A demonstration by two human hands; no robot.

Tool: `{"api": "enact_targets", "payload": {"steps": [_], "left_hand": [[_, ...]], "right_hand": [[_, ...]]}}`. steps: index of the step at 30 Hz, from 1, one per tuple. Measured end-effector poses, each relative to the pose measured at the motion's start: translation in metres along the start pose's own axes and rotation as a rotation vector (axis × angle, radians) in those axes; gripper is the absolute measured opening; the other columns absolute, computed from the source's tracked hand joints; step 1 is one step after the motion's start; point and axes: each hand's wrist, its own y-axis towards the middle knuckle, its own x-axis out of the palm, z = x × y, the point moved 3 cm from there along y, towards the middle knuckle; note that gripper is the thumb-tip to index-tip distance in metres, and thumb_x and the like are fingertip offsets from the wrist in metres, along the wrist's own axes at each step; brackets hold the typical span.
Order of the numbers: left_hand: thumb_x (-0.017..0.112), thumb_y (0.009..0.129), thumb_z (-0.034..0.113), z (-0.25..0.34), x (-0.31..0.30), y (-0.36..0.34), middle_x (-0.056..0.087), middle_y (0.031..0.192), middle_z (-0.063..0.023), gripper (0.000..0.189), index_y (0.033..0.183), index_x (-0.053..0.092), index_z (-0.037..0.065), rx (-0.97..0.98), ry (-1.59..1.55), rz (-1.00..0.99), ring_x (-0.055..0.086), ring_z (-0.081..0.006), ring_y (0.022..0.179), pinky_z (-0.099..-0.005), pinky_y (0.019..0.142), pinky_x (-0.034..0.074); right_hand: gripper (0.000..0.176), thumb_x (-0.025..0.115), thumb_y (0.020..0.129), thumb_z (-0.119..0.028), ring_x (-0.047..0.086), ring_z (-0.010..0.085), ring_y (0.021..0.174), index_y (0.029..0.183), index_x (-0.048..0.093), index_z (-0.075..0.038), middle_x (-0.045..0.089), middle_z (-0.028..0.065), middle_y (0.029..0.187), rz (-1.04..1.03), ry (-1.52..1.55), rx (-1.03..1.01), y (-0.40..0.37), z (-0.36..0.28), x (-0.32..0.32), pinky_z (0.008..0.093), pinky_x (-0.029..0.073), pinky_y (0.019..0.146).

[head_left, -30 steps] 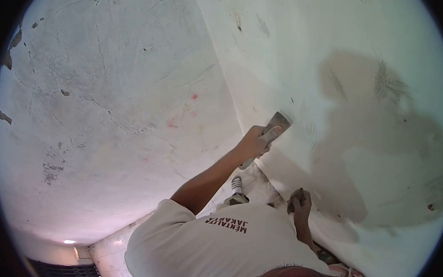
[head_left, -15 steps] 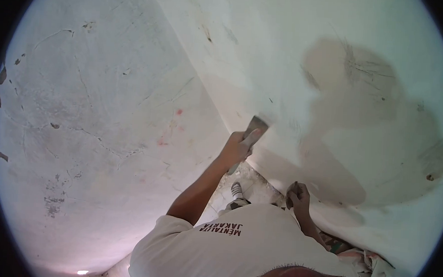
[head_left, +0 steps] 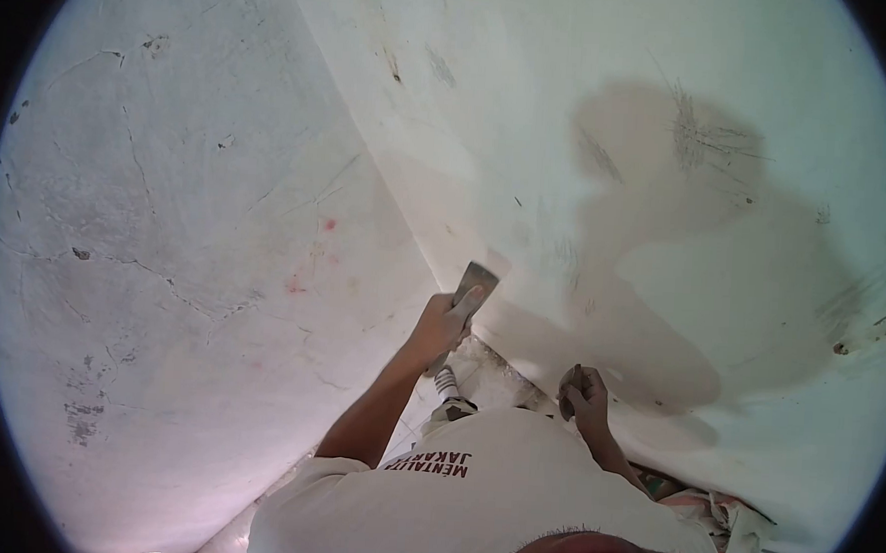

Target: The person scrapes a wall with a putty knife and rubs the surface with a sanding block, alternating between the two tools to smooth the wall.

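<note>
My left hand (head_left: pixel 442 327) is wrapped round a putty knife (head_left: pixel 477 278), its thumb lying along the flat of the tool. The knife's wide grey blade points up and right, close to the right-hand wall (head_left: pixel 525 236) near the corner. Lower down, my right hand (head_left: pixel 589 396) is closed round a small dark grey piece (head_left: pixel 569 387) in front of my shirt; what kind of thing it is I cannot tell. Part of it is hidden by the fingers.
The left wall (head_left: pixel 187 183) carries cracks, chips and reddish spots. Scratches and a hole (head_left: pixel 840 348) mark the right wall, where my shadow falls. Below the hands are a tiled floor (head_left: pixel 493 374) and a striped sock or shoe (head_left: pixel 446 383). Crumpled cloth (head_left: pixel 726 522) lies at lower right.
The putty knife in my left hand has moved down and left, nearer the corner. My right hand stays closed in about the same place. The whole view has shifted slightly.
</note>
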Motion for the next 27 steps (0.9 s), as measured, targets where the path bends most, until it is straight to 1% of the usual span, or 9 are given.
{"api": "enact_targets", "payload": {"steps": [3,9,14,17,18,21,22,25,27], "left_hand": [[0.055,0.093,0.055,-0.006,-0.002,0.007,0.045,0.049,-0.0002,0.059,0.06,0.051,0.006,-0.009,0.02,-0.012,0.044,-0.0098,0.04,-0.0268,0.038,0.037],[0.053,0.093,0.057,0.063,0.025,0.028,0.046,0.048,-0.0011,0.061,0.058,0.047,0.008,0.199,0.035,-0.096,0.045,-0.0113,0.039,-0.028,0.037,0.036],[0.037,0.094,0.067,-0.016,0.017,0.02,0.044,0.047,-0.005,0.069,0.06,0.047,0.008,0.03,-0.259,-0.184,0.046,-0.0159,0.038,-0.0299,0.036,0.035],[0.022,0.094,0.071,-0.065,0.026,0.009,0.049,0.05,-0.007,0.075,0.069,0.051,0.007,-0.115,-0.201,-0.285,0.046,-0.0164,0.038,-0.03,0.038,0.038],[0.027,0.1,0.058,-0.074,0.029,0.005,0.052,0.055,-0.0078,0.065,0.074,0.055,0.005,-0.203,-0.286,-0.345,0.047,-0.016,0.041,-0.0304,0.04,0.038],[0.033,0.101,0.05,-0.09,0.049,-0.004,0.049,0.054,-0.007,0.06,0.077,0.058,0.0,-0.186,-0.221,-0.456,0.044,-0.015,0.04,-0.03,0.038,0.037],[0.038,0.1,0.038,-0.093,0.05,-0.003,0.053,0.063,-0.0063,0.047,0.093,0.062,-0.001,-0.129,-0.135,-0.574,0.045,-0.0141,0.043,-0.0288,0.039,0.039],[0.039,0.1,0.033,-0.087,0.056,-0.022,0.055,0.073,-0.0051,0.039,0.108,0.062,0.003,-0.171,-0.092,-0.553,0.046,-0.0141,0.044,-0.0281,0.039,0.041],[0.045,0.099,0.04,-0.089,0.055,-0.032,0.055,0.075,-0.0032,0.042,0.122,0.055,0.006,-0.137,-0.014,-0.576,0.043,-0.0097,0.047,-0.0261,0.042,0.041]], "right_hand": [[0.019,0.053,0.086,0.003,0.058,0.012,0.066,0.103,0.049,-0.001,0.059,0.0083,0.079,-0.011,-0.023,0.041,-0.003,0.0,-0.004,0.0249,0.048,0.054],[0.019,0.054,0.086,0.002,0.052,0.0104,0.054,0.104,0.048,-0.001,0.058,0.0076,0.078,-0.035,-0.006,-0.018,0.001,-0.012,-0.002,0.024,0.043,0.046],[0.02,0.057,0.087,-0.001,0.051,0.01,0.055,0.106,0.05,-0.001,0.056,0.0066,0.078,-0.06,0.01,-0.048,0.003,-0.011,0.0,0.0239,0.043,0.048],[0.02,0.061,0.087,-0.003,0.055,0.01,0.068,0.105,0.054,-0.001,0.055,0.0041,0.082,-0.032,-0.223,-0.183,0.004,0.004,-0.004,0.0246,0.047,0.059],[0.02,0.062,0.086,-0.004,0.056,0.0099,0.073,0.105,0.055,-0.001,0.055,0.0032,0.084,-0.017,-0.339,-0.26,0.005,0.002,0.001,0.0249,0.048,0.064],[0.021,0.065,0.085,-0.005,0.055,0.0096,0.085,0.105,0.058,0.0,0.053,0.0008,0.087,-0.146,-0.385,-0.124,0.009,-0.005,0.02,0.0262,0.048,0.075],[0.024,0.064,0.086,-0.006,0.056,0.0093,0.076,0.109,0.058,-0.001,0.056,0.003,0.086,-0.164,-0.397,-0.17,0.014,-0.002,0.026,0.0246,0.049,0.067],[0.027,0.064,0.088,-0.009,0.057,0.0089,0.066,0.112,0.057,-0.002,0.059,0.0053,0.084,-0.208,-0.205,0.02,0.022,-0.005,0.048,0.0236,0.048,0.057],[0.024,0.063,0.09,-0.012,0.057,0.0089,0.06,0.112,0.057,-0.003,0.062,0.0065,0.083,-0.231,-0.333,-0.076,0.033,0.004,0.057,0.0232,0.046,0.05]]}}
